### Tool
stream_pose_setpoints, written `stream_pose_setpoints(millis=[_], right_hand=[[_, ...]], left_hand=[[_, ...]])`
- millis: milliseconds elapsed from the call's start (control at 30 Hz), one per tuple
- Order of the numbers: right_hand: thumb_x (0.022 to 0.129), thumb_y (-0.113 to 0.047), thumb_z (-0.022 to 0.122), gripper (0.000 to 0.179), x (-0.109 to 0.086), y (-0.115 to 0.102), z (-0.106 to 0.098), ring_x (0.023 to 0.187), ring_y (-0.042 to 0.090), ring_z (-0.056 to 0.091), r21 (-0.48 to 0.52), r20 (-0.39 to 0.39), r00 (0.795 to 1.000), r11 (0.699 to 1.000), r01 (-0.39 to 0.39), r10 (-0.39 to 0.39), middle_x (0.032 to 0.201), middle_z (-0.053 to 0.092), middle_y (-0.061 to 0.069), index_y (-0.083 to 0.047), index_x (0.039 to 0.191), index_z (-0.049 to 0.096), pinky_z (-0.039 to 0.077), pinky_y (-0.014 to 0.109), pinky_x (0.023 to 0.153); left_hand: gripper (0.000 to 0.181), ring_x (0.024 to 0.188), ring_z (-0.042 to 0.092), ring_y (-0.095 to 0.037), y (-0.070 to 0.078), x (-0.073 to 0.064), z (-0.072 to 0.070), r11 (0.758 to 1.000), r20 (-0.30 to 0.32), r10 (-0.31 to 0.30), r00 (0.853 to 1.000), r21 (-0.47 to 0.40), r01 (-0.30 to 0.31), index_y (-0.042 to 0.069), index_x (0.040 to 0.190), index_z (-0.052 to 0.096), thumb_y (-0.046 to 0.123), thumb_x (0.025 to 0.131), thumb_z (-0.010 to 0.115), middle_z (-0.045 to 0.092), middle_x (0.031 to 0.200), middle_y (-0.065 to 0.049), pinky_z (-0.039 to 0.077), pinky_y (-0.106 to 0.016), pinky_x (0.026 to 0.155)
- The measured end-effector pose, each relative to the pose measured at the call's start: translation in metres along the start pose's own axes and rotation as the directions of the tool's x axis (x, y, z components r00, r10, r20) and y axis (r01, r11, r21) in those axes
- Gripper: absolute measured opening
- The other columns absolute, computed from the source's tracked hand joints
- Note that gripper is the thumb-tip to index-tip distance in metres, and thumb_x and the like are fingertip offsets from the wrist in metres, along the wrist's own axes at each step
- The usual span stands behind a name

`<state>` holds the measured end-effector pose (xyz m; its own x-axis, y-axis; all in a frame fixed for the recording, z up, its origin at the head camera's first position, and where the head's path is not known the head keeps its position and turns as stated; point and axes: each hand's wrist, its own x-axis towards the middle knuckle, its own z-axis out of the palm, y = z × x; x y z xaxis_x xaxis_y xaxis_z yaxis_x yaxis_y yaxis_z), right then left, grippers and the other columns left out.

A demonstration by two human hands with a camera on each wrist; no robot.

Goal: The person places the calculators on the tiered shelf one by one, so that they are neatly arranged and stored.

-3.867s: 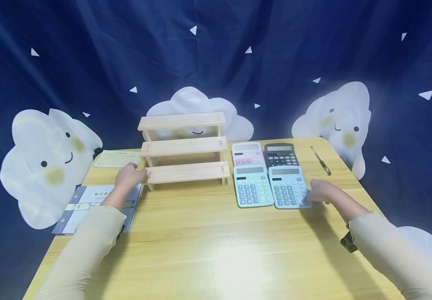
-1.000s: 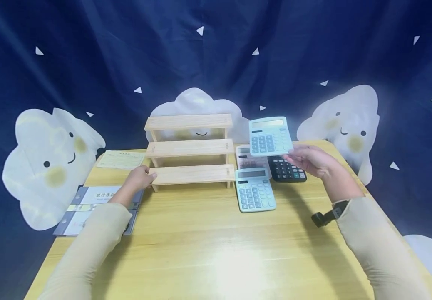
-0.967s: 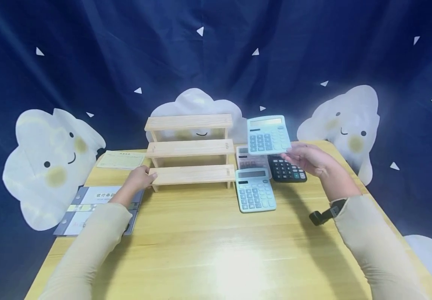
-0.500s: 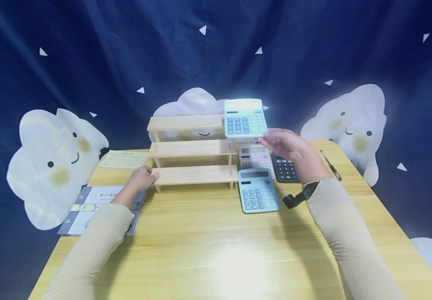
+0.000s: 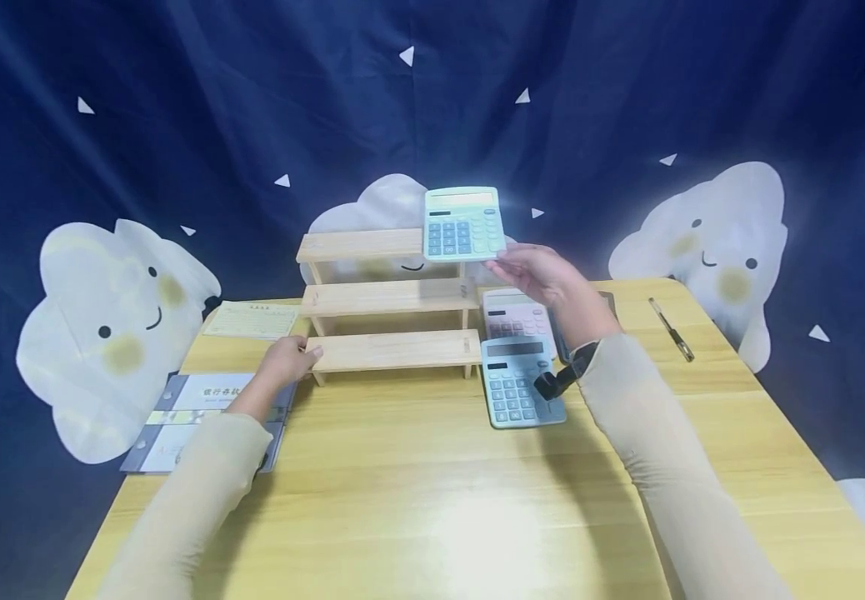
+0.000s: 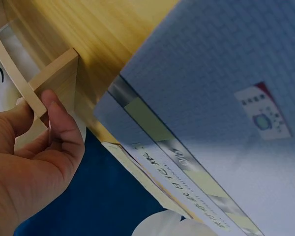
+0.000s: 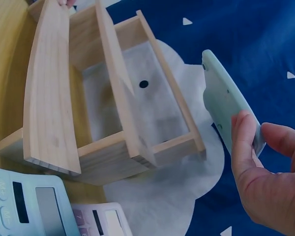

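My right hand (image 5: 541, 271) pinches a light blue calculator (image 5: 464, 225) by its lower right corner. It is held up in front of the right end of the top tier of a three-tier wooden shelf (image 5: 395, 350). In the right wrist view the calculator (image 7: 226, 93) appears edge-on, apart from the shelf boards. My left hand (image 5: 287, 361) grips the left end of the lowest board; the left wrist view shows thumb and fingers pinching that board end (image 6: 27, 96). A second blue calculator (image 5: 511, 392) lies on the table, with a pink calculator (image 5: 515, 310) behind it.
Beside the pink one, a dark calculator (image 5: 608, 302) is mostly hidden by my right arm. A pen (image 5: 671, 330) lies at the table's right. On the left are a grey-blue booklet (image 5: 207, 392) and a paper slip (image 5: 251, 319). A patterned curtain (image 5: 590, 100) hangs behind.
The blue calculator was lifted from the table by my right hand and has moved left and up toward the top tier. My left hand stays at the lowest board's end.
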<state>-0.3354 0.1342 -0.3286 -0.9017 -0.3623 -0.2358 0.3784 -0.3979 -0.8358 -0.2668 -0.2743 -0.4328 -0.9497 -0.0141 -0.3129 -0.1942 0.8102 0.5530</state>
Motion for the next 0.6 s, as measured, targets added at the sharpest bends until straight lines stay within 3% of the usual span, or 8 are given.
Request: stream_pose_setpoints(millis=[133,367,500,600], right_hand=[[0.093,0.01,0.047,0.024,0.006,0.005,-0.002,0.082,0.02,0.069,-0.007,-0.014,1.0,1.0,0.001,-0.001,0.097,0.065,0.017,0.004,0.116,0.052,0.054,0.024,0.08],[0.093,0.011,0.045,0.014,0.016,0.016,0.0,0.076,0.018,0.069,-0.003,-0.034,0.999,1.0,-0.018,0.018,0.084,0.066,0.015,0.004,0.096,0.057,0.055,0.022,0.074],[0.093,0.01,0.046,0.013,0.019,0.018,0.003,0.077,0.018,0.069,0.014,-0.072,0.997,0.999,-0.033,0.034,0.086,0.067,0.017,0.004,0.099,0.057,0.055,0.023,0.077],[0.092,0.008,0.05,0.013,0.021,0.02,0.005,0.08,0.018,0.069,-0.032,-0.148,0.988,0.998,-0.052,0.046,0.094,0.068,0.018,0.002,0.103,0.055,0.054,0.024,0.08]], left_hand=[[0.058,0.092,0.067,-0.031,0.003,0.001,0.001,0.999,-0.012,-0.007,1.0,0.033,0.008,-0.013,0.14,0.03,0.03,0.101,0.042,0.05,0.127,-0.032,0.049,-0.048,0.088],[0.051,0.083,0.067,-0.029,0.009,-0.002,0.006,0.995,-0.047,0.017,0.999,0.098,-0.012,-0.012,0.132,0.042,0.028,0.101,0.043,0.065,0.101,-0.024,0.049,-0.046,0.084],[0.053,0.082,0.066,-0.028,0.013,-0.003,0.007,0.997,-0.047,0.013,0.999,0.079,-0.01,-0.012,0.134,0.039,0.029,0.101,0.044,0.067,0.095,-0.021,0.049,-0.046,0.084],[0.053,0.082,0.066,-0.029,0.015,-0.004,0.008,0.997,-0.045,0.015,0.999,0.074,-0.012,-0.012,0.134,0.039,0.029,0.101,0.044,0.067,0.095,-0.021,0.049,-0.046,0.083]])
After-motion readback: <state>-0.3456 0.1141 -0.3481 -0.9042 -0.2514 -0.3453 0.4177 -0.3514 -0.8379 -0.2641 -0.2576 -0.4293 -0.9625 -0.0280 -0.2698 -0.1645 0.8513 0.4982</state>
